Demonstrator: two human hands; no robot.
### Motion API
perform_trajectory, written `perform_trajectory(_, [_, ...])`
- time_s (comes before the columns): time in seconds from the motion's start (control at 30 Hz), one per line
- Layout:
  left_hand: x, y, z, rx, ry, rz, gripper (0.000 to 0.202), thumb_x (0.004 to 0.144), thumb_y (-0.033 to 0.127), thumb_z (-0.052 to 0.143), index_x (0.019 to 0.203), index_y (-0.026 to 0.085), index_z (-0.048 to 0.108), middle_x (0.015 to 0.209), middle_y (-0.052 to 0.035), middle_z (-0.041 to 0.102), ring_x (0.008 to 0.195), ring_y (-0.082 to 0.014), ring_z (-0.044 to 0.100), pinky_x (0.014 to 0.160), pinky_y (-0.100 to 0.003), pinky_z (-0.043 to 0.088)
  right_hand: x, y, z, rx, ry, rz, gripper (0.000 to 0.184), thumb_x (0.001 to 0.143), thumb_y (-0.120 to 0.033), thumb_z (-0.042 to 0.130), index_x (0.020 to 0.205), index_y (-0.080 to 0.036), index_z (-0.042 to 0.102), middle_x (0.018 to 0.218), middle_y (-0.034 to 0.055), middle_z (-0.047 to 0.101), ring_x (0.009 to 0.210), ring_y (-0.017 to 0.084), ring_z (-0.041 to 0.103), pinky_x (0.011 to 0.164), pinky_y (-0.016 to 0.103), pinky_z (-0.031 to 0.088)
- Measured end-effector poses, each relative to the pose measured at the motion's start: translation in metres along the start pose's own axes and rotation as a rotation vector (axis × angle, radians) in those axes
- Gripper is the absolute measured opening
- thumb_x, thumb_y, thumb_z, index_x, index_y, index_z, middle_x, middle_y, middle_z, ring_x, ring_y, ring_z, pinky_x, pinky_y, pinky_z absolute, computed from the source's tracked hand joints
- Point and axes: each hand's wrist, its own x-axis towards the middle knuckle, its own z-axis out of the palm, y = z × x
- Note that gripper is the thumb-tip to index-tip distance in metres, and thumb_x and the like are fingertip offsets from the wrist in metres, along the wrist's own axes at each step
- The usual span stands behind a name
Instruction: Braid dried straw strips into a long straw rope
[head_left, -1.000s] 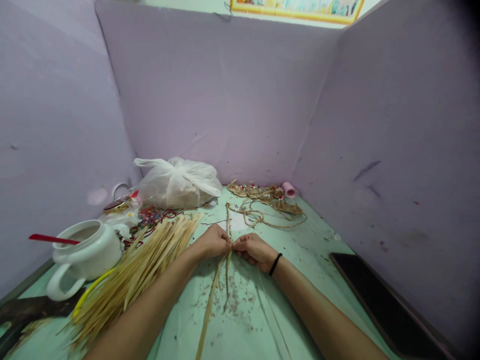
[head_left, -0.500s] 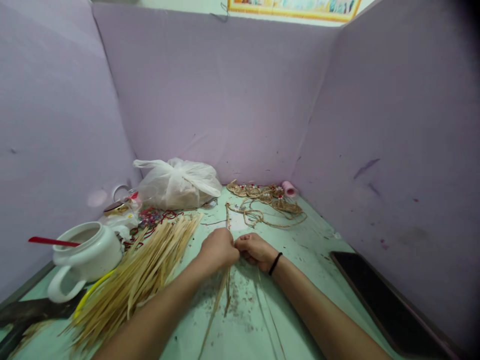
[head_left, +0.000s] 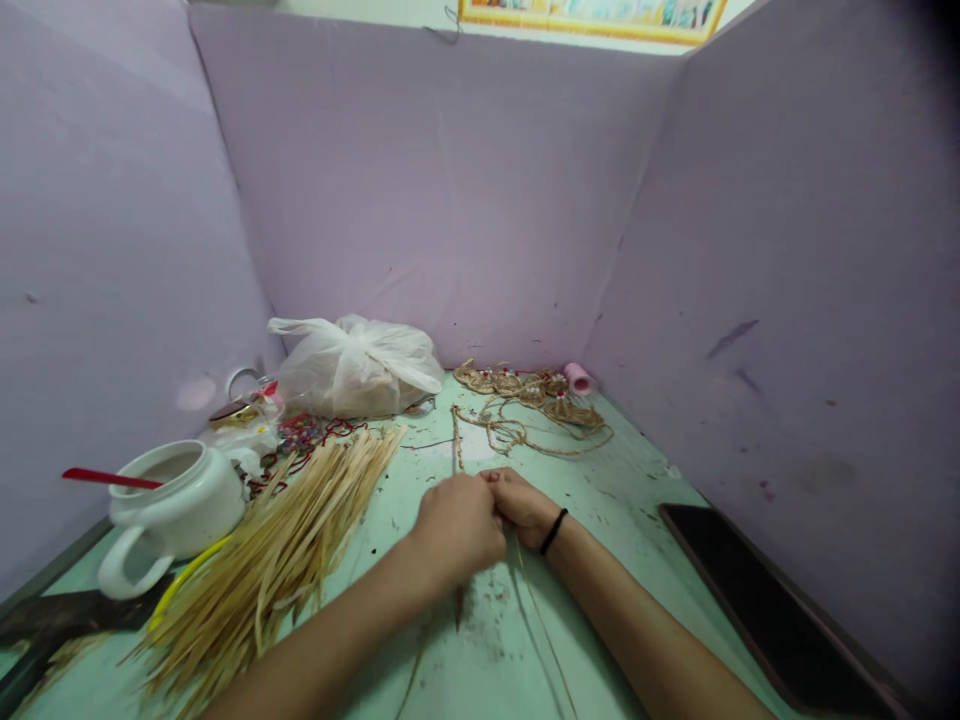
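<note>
My left hand (head_left: 461, 525) is closed over the near end of a braided straw cord (head_left: 458, 440); its fingertips are hidden behind the back of the hand. Right beside it, touching, my right hand (head_left: 519, 505) pinches at the same spot, a black band round its wrist. A thin straw strand (head_left: 541, 618) trails from under the right hand towards me. More loose strand ends come out below the left hand. Beyond both hands, the cord runs away from me and loops to the right over the table.
Left of my arm lies a bundle of dry straw strips (head_left: 292, 560), by a white pot (head_left: 180, 505) with a red stick. A tied plastic bag (head_left: 356, 370), woven straw pieces (head_left: 570, 412) and a pink spool (head_left: 578, 379) lie at the back. A dark phone-like slab (head_left: 765, 590) is at right.
My left hand has moved right and slightly towards me, now overlapping the right hand's fingers. My right hand has barely shifted.
</note>
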Motion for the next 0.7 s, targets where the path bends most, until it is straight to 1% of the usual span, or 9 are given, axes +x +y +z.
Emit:
perform_trajectory(0.07, [0.009, -0.004, -0.021, 0.092, 0.141, -0.031, 0.004, 0.059, 0.015, 0.056, 0.06, 0.013, 0.059, 0.06, -0.0072, 0.057, 0.064, -0.0168, 0.055, 0.051, -0.021, 0.035, 0.0, -0.001, -0.001, -0.001, -0.018, 0.023, 0.014, 0.057, -0.013, 0.053, 0.047, -0.014, 0.044, 0.035, -0.0062, 0.039, 0.032, 0.004, 0.03, 0.035, 0.019, 0.018])
perform_trajectory(0.13, [0.02, -0.011, -0.036, -0.151, 0.131, -0.163, 0.015, 0.064, 0.012, 0.048, 0.075, 0.011, 0.059, 0.059, -0.0035, 0.058, 0.044, -0.01, 0.049, 0.042, -0.019, 0.031, 0.0, -0.003, -0.002, -0.013, -0.04, 0.031, 0.014, 0.061, -0.016, 0.054, 0.049, -0.013, 0.047, 0.034, -0.0056, 0.04, 0.03, 0.004, 0.03, 0.034, 0.019, 0.018])
perform_trajectory(0.17, [0.025, -0.016, -0.039, -0.3, 0.077, -0.236, 0.018, 0.066, 0.011, 0.045, 0.079, 0.011, 0.057, 0.06, -0.0027, 0.058, 0.039, -0.0081, 0.045, 0.038, -0.018, 0.029, -0.001, -0.004, -0.002, -0.015, -0.048, 0.031, 0.015, 0.062, -0.017, 0.054, 0.05, -0.013, 0.049, 0.034, -0.0055, 0.04, 0.029, 0.003, 0.029, 0.033, 0.019, 0.017])
perform_trajectory(0.2, [0.029, -0.02, -0.039, -0.418, -0.027, -0.291, 0.017, 0.066, 0.009, 0.044, 0.077, 0.009, 0.057, 0.058, -0.0028, 0.058, 0.036, -0.0066, 0.043, 0.035, -0.017, 0.027, -0.001, -0.005, -0.002, -0.01, -0.055, 0.029, 0.015, 0.063, -0.017, 0.055, 0.05, -0.012, 0.049, 0.035, -0.0052, 0.041, 0.029, 0.003, 0.029, 0.033, 0.019, 0.018])
perform_trajectory(0.3, [0.038, -0.034, -0.03, -0.675, -0.293, -0.398, 0.015, 0.07, 0.007, 0.041, 0.067, 0.006, 0.055, 0.053, -0.0042, 0.056, 0.033, -0.0034, 0.04, 0.033, -0.013, 0.027, -0.001, -0.007, -0.002, 0.049, -0.086, 0.005, 0.014, 0.061, -0.018, 0.057, 0.05, -0.012, 0.05, 0.04, -0.0032, 0.048, 0.032, 0.003, 0.036, 0.036, 0.018, 0.025])
perform_trajectory(0.4, [0.042, -0.041, -0.021, -0.808, -0.421, -0.463, 0.016, 0.071, 0.007, 0.042, 0.065, 0.005, 0.056, 0.056, -0.0074, 0.058, 0.037, -0.0036, 0.046, 0.035, -0.012, 0.034, 0.001, -0.005, -0.005, 0.067, -0.119, -0.009, 0.015, 0.058, -0.02, 0.06, 0.05, -0.012, 0.05, 0.044, -0.0006, 0.052, 0.039, 0.006, 0.045, 0.041, 0.018, 0.031])
perform_trajectory(0.47, [0.043, -0.044, -0.018, -0.81, -0.408, -0.468, 0.012, 0.069, 0.007, 0.045, 0.065, 0.005, 0.056, 0.054, -0.0056, 0.057, 0.038, -0.0044, 0.047, 0.035, -0.012, 0.035, 0.003, -0.002, -0.007, 0.014, -0.115, -0.025, 0.015, 0.057, -0.021, 0.06, 0.05, -0.012, 0.05, 0.044, -0.0007, 0.052, 0.041, 0.006, 0.044, 0.041, 0.018, 0.03])
perform_trajectory(0.53, [0.043, -0.044, -0.017, -0.736, -0.338, -0.427, 0.008, 0.065, 0.007, 0.049, 0.061, 0.006, 0.055, 0.048, -0.0019, 0.053, 0.034, -0.0045, 0.044, 0.032, -0.013, 0.032, 0.005, 0.0, -0.009, -0.07, -0.089, -0.058, 0.013, 0.057, -0.019, 0.058, 0.05, -0.012, 0.05, 0.043, -0.0022, 0.049, 0.04, 0.005, 0.039, 0.041, 0.017, 0.027])
perform_trajectory(0.7, [0.037, -0.037, -0.014, -0.37, -0.18, -0.329, 0.011, 0.057, 0.009, 0.048, 0.046, 0.01, 0.049, 0.034, 0.0022, 0.042, 0.027, -0.0049, 0.031, 0.028, -0.017, 0.019, 0.009, 0.005, -0.009, -0.28, -0.053, -0.157, 0.007, 0.058, -0.011, 0.052, 0.051, -0.013, 0.05, 0.043, -0.0042, 0.046, 0.041, 0.004, 0.036, 0.041, 0.017, 0.025])
